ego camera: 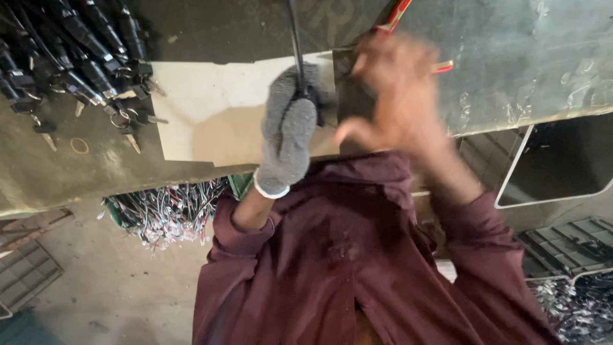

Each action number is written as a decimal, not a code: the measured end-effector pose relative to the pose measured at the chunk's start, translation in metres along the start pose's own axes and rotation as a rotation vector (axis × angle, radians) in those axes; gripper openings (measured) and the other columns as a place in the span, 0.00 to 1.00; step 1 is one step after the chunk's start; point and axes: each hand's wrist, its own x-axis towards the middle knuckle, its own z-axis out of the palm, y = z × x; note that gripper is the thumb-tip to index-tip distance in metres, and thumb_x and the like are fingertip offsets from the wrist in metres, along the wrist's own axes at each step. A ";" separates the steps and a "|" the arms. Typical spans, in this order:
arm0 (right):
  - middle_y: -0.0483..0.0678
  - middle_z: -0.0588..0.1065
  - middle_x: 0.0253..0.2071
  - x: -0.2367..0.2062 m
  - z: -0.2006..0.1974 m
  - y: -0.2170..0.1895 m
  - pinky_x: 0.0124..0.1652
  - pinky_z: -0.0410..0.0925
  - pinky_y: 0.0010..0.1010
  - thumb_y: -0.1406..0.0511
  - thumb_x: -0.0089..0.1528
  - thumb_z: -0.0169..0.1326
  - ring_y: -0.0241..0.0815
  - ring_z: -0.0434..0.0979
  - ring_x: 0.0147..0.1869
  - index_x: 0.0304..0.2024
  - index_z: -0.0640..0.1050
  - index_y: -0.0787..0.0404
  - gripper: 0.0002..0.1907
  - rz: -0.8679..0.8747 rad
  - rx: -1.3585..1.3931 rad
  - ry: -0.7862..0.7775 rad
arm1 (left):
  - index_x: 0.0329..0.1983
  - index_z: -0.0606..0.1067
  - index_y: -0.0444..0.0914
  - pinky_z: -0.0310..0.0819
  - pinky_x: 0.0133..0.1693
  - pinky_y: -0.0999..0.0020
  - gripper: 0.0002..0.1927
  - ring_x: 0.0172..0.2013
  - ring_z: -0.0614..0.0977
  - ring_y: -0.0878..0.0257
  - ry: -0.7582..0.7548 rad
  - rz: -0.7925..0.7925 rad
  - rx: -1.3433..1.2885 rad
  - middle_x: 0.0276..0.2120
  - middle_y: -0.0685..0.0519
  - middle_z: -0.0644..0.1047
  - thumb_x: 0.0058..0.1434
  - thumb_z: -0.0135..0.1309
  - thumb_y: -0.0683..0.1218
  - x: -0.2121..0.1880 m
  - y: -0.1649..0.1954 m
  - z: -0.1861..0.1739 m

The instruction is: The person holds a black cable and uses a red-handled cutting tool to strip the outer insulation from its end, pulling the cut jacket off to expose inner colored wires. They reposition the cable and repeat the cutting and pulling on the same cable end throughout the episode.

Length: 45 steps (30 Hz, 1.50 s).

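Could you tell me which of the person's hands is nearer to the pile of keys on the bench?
Left. The gloved left hand grips a dark rod beside the keys; the blurred bare right hand is farther off, beyond the left hand.

Dim, flat light; the bare right hand (399, 96) is motion-blurred, edges slightly stretched.

Heap of black cylindrical parts with metal keys on rings (83, 61), lying at the top left corner of a scuffed grey-green metal workbench (76, 169). Single thin ring (79, 145) just below the heap, apart from it. Green crate of tangled white and coloured wires (167, 211) under the bench edge. White-framed dark tray (562, 167) at right. Dark slatted plastic crate (565, 246) beneath it. Bare concrete floor (115, 287) at lower left.
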 end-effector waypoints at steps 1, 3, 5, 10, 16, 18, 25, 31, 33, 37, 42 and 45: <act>0.60 0.65 0.59 0.006 -0.010 0.017 0.60 0.56 0.55 0.33 0.60 0.56 0.62 0.62 0.66 0.60 0.69 0.63 0.46 -0.025 -0.051 -0.015 | 0.66 0.68 0.34 0.74 0.46 0.73 0.18 0.38 0.76 0.69 0.053 -0.045 -0.152 0.46 0.54 0.76 0.75 0.50 0.42 -0.003 -0.001 -0.001; 0.60 0.65 0.59 0.003 -0.021 0.040 0.61 0.56 0.55 0.38 0.66 0.55 0.61 0.62 0.67 0.62 0.72 0.66 0.41 -0.043 -0.129 -0.032 | 0.61 0.69 0.34 0.69 0.39 0.77 0.15 0.35 0.74 0.71 0.066 -0.143 -0.198 0.45 0.53 0.75 0.73 0.52 0.41 -0.006 -0.001 -0.003; 0.55 0.69 0.59 -0.006 -0.021 0.052 0.61 0.58 0.53 0.41 0.66 0.54 0.57 0.64 0.66 0.58 0.74 0.63 0.35 -0.015 -0.187 -0.031 | 0.58 0.71 0.33 0.67 0.34 0.80 0.13 0.34 0.73 0.73 0.009 -0.117 -0.096 0.46 0.54 0.75 0.73 0.53 0.41 -0.007 0.003 -0.003; 0.46 0.76 0.46 -0.020 -0.014 0.030 0.46 0.64 0.40 0.41 0.64 0.57 0.45 0.74 0.47 0.52 0.76 0.57 0.30 0.379 0.739 0.200 | 0.51 0.72 0.32 0.72 0.38 0.79 0.10 0.38 0.74 0.73 -0.176 -0.045 0.016 0.50 0.54 0.75 0.70 0.52 0.42 -0.007 0.033 0.001; 0.51 0.78 0.45 -0.002 -0.022 -0.017 0.41 0.70 0.37 0.62 0.55 0.62 0.50 0.79 0.44 0.45 0.75 0.63 0.19 0.072 0.381 0.159 | 0.71 0.65 0.37 0.70 0.40 0.79 0.26 0.35 0.74 0.75 -0.276 -0.134 -0.052 0.41 0.56 0.76 0.76 0.50 0.55 -0.025 0.039 0.014; 0.52 0.78 0.45 -0.002 -0.023 -0.023 0.42 0.71 0.37 0.65 0.56 0.64 0.51 0.80 0.44 0.43 0.74 0.64 0.17 -0.011 0.196 0.128 | 0.65 0.66 0.36 0.74 0.42 0.72 0.22 0.39 0.79 0.65 -0.062 -0.477 -0.525 0.43 0.51 0.77 0.74 0.50 0.52 -0.034 0.019 0.014; 0.46 0.74 0.33 -0.008 -0.011 -0.017 0.34 0.68 0.36 0.53 0.63 0.69 0.44 0.78 0.35 0.32 0.72 0.60 0.23 0.001 0.002 0.035 | 0.61 0.67 0.39 0.76 0.43 0.70 0.23 0.44 0.81 0.65 0.202 -0.725 -0.823 0.49 0.54 0.79 0.70 0.41 0.56 -0.061 -0.012 -0.011; 0.44 0.75 0.35 -0.001 -0.009 -0.008 0.35 0.68 0.37 0.55 0.63 0.71 0.46 0.77 0.39 0.34 0.73 0.58 0.20 -0.072 0.163 0.049 | 0.73 0.54 0.36 0.74 0.56 0.66 0.30 0.54 0.78 0.60 -0.325 0.004 0.267 0.59 0.49 0.72 0.76 0.53 0.49 -0.044 0.042 -0.001; 0.44 0.76 0.40 -0.004 -0.010 -0.013 0.37 0.69 0.35 0.62 0.62 0.67 0.45 0.78 0.42 0.39 0.74 0.59 0.13 -0.061 0.226 0.079 | 0.74 0.54 0.37 0.74 0.60 0.64 0.32 0.57 0.79 0.56 -0.268 0.174 0.516 0.63 0.47 0.70 0.76 0.57 0.47 -0.034 0.047 0.009; 0.45 0.77 0.45 -0.014 -0.013 -0.029 0.38 0.70 0.34 0.69 0.55 0.61 0.47 0.78 0.44 0.44 0.75 0.60 0.15 0.029 0.240 0.072 | 0.73 0.59 0.37 0.75 0.58 0.60 0.33 0.58 0.79 0.47 -0.144 0.308 0.817 0.63 0.44 0.73 0.71 0.61 0.46 -0.029 0.039 0.019; 0.46 0.76 0.45 -0.017 -0.015 -0.032 0.39 0.69 0.38 0.66 0.57 0.65 0.49 0.76 0.44 0.44 0.74 0.61 0.16 0.060 0.234 0.052 | 0.76 0.59 0.36 0.76 0.52 0.60 0.38 0.50 0.80 0.49 -0.111 0.224 0.796 0.57 0.48 0.76 0.68 0.64 0.46 -0.037 0.027 0.020; 0.46 0.74 0.38 -0.020 -0.016 -0.031 0.36 0.67 0.39 0.64 0.58 0.67 0.49 0.76 0.40 0.40 0.73 0.61 0.16 0.098 0.136 0.055 | 0.78 0.56 0.37 0.76 0.51 0.62 0.37 0.48 0.80 0.54 -0.128 0.292 0.778 0.57 0.53 0.78 0.72 0.61 0.44 -0.037 0.022 0.020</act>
